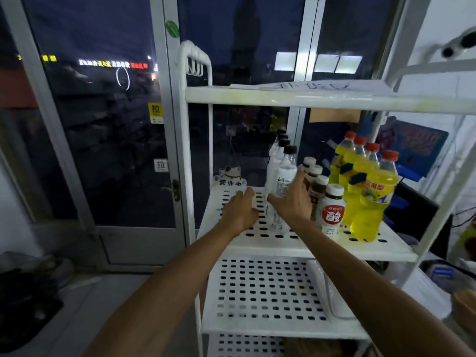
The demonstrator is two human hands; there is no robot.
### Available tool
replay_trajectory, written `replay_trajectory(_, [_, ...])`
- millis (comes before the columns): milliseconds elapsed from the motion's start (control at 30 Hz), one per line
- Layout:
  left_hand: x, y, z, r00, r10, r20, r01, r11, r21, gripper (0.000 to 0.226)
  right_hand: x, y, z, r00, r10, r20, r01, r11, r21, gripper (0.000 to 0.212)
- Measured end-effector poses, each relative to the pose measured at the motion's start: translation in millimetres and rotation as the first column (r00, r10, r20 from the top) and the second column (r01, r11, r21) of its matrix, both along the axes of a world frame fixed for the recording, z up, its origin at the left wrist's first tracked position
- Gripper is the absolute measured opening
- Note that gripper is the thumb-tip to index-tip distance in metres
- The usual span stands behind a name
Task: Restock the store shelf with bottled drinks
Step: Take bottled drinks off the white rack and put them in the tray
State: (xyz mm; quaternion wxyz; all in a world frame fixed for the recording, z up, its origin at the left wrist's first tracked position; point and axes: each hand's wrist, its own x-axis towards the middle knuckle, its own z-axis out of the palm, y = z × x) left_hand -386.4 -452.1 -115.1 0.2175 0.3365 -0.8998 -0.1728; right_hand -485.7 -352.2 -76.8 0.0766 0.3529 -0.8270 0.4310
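Right hand (293,202) was spread, fingers straight, palm against the front clear bottle (284,176). Bottle stood upright, long axis vertical, black cap (290,149) up, heading a front-to-back row on the middle perforated shelf (257,243). Left hand (239,211) lay relaxed on the shelf just left, holding nothing. White-capped bottles (331,212) and yellow bottles (371,202) stood to the right.

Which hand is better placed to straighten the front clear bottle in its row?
The right hand: it is spread at the front clear bottle, while the left hand is over bare shelf.
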Motion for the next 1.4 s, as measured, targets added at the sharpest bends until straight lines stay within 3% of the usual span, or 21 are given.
replay_trajectory(100, [-12, -5, 3, 0.999, -0.015, -0.047, 0.017, 0.999, 0.040, 0.058, -2, 2, -4, 1.000, -0.015, -0.027, 0.015, 1.000, -0.012, 0.103])
replay_trajectory(200, [-28, -10, 15, 0.969, -0.101, -0.226, 0.132, 0.983, 0.127, 0.078, 4, 11, -6, 0.997, -0.054, -0.052, 0.054, 0.999, -0.009, 0.107])
replay_trajectory(300, [-45, -9, 30, 0.926, -0.173, -0.334, 0.223, 0.968, 0.116, 0.101, 10, 24, -10, 0.994, -0.096, -0.058, 0.095, 0.995, -0.029, 0.104])
replay_trajectory(400, [-65, -5, 36, 0.905, -0.186, -0.382, 0.244, 0.964, 0.108, 0.108, 15, 34, -10, 0.991, -0.131, -0.037, 0.129, 0.990, -0.057, 0.102])
replay_trajectory(667, [-72, 2, 32, 0.906, -0.146, -0.397, 0.232, 0.956, 0.178, 0.104, 24, 55, -13, 0.980, -0.193, -0.048, 0.193, 0.981, -0.010, 0.095])
replay_trajectory(867, [-40, 11, 24, 0.914, -0.183, -0.362, 0.224, 0.972, 0.075, 0.098, 35, 100, -94, 0.980, -0.190, 0.062, 0.173, 0.961, 0.216, 0.099])
replay_trajectory(1000, [-22, 35, 20, 0.910, -0.212, -0.356, 0.222, 0.975, -0.012, 0.096, 45, 133, -113, 0.963, -0.254, 0.085, 0.233, 0.950, 0.208, 0.096])
replay_trajectory(1233, [-11, 112, 16, 0.805, -0.408, -0.431, 0.407, 0.908, -0.100, 0.095, 57, 194, -82, 0.898, -0.437, 0.057, 0.430, 0.897, 0.107, 0.094])
replay_trajectory(1400, [-25, 185, -10, 0.770, -0.546, -0.332, 0.560, 0.826, -0.059, 0.098, 68, 265, -77, 0.809, -0.585, 0.046, 0.576, 0.807, 0.131, 0.087])
